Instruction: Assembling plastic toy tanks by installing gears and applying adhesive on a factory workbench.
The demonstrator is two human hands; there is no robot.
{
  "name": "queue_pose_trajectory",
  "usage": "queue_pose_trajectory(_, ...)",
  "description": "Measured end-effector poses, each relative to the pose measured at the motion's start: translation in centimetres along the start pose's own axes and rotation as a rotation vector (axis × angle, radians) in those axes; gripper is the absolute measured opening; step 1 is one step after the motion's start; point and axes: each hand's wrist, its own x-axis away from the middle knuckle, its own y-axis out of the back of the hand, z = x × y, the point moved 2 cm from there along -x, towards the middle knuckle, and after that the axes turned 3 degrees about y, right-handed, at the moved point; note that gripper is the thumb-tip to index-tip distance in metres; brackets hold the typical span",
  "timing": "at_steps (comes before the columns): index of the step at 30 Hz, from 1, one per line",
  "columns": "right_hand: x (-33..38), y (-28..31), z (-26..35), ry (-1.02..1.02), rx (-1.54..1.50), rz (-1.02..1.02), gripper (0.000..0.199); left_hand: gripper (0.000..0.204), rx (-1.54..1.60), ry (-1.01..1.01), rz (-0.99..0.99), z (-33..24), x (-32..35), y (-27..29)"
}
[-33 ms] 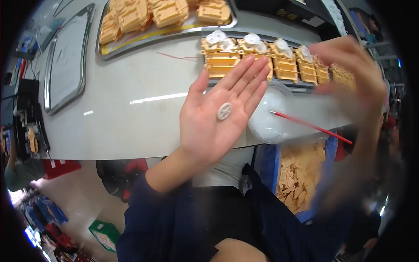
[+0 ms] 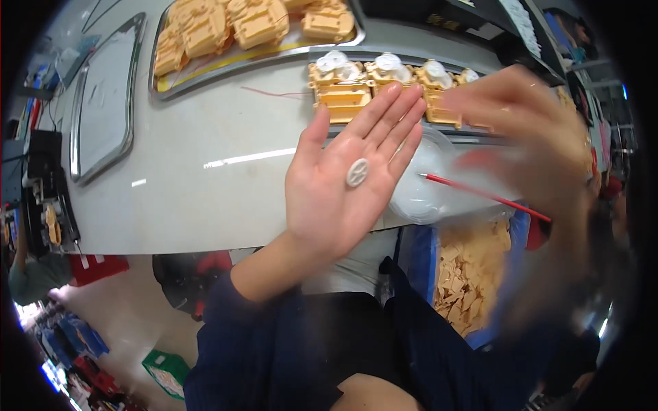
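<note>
My flat left hand bears a white spoked wheel, likely light and hard; pinch its edge. I can't tell my right hand's grip.

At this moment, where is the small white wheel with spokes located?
In the head view, near the centre, the small white wheel lies on the open palm of the left hand, left of the round translucent dish.
</note>
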Motion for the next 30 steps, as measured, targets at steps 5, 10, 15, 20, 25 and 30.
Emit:
queue_pose_trajectory(5,2.2,-2.5,2.1,-0.050,0.063,-0.006,0.044,0.074,-0.241,0.087,0.087,4.3,-2.1,-2.8)
queue_pose_trajectory(10,3.4,-0.8,1.9,-0.106,-0.043,-0.043,0.036,0.072,-0.376,0.099,-0.002,5.0,-2.3,-2.6)
queue_pose_trajectory(15,9.6,4.1,-8.9,-0.304,0.253,-0.257,0.029,0.060,-0.687,-0.232,-0.018,2.4,-1.5,-0.9)
queue_pose_trajectory(20,17.5,2.0,-16.6,-0.645,0.114,-0.180,0.028,0.053,-1.148,-0.484,0.009,-2.7,-0.2,1.2)
queue_pose_trajectory(25,16.6,0.3,-17.6,-0.611,0.096,-0.122,0.027,0.045,-1.409,-0.616,-0.212,-5.5,1.6,2.2)
queue_pose_trajectory(30,16.1,-0.5,-17.9,-0.598,0.148,-0.057,0.028,0.042,-1.439,-0.605,-0.278,-6.3,2.2,3.4)
